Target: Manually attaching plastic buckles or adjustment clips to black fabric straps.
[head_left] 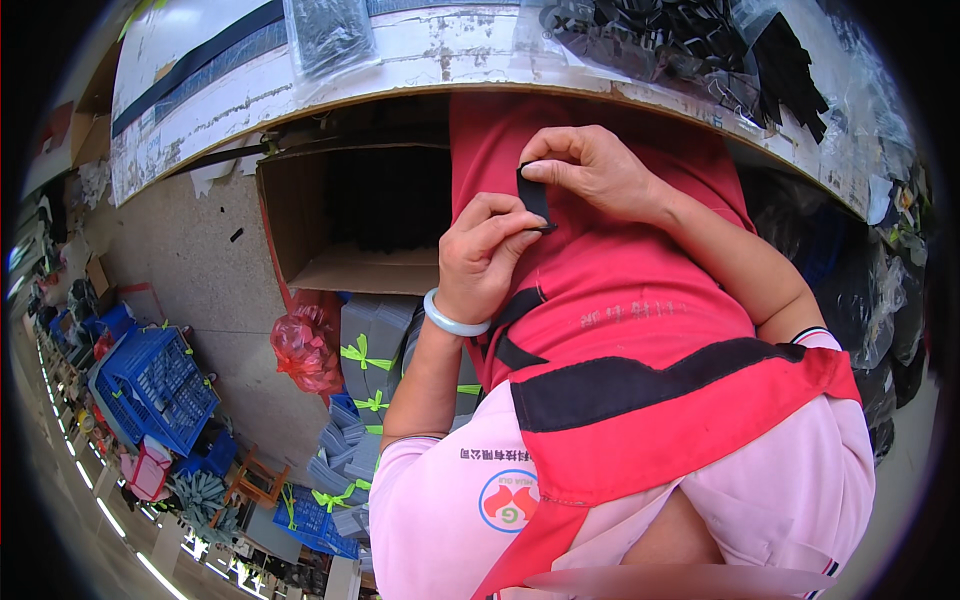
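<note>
Over my lap, both hands are closed on a short black fabric strip (536, 197). My right hand (603, 172) pinches its upper end between thumb and forefinger. My left hand (484, 254), with a pale bangle (455, 314) at the wrist, grips the lower end close to the fingertips. Between the two pinches the strip runs a little slantwise. Beneath my hands lies the red apron (640, 275), and more black strips (522, 302) rest on it beside my left wrist.
Ahead is a worn white worktable (430, 62) carrying a clear plastic packet (330, 38) and a heap of black strips (680, 35). An open cardboard box (365, 272) with black contents stands under its edge. Left are a red plastic bag (306, 345), tied grey bundles (372, 335) and blue crates (160, 385).
</note>
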The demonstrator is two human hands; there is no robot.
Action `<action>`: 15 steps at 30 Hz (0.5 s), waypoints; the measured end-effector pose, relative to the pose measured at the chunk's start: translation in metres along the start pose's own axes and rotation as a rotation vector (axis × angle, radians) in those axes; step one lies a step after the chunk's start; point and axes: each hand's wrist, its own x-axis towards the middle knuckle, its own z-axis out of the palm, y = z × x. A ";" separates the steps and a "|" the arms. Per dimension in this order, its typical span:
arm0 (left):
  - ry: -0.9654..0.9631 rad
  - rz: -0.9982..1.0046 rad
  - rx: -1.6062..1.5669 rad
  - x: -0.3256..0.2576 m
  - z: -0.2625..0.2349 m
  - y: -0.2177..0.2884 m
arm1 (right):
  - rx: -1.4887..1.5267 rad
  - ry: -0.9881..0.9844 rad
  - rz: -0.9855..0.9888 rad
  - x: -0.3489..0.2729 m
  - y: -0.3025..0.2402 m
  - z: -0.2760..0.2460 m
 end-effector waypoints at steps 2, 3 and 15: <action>0.021 -0.011 -0.028 -0.002 -0.001 -0.001 | 0.011 0.026 0.006 -0.001 -0.002 0.001; 0.041 -0.023 -0.057 -0.003 -0.002 -0.002 | 0.022 0.052 0.013 -0.002 -0.002 0.001; -0.010 0.008 0.005 -0.002 -0.002 0.000 | -0.608 0.067 -0.298 -0.005 0.000 0.013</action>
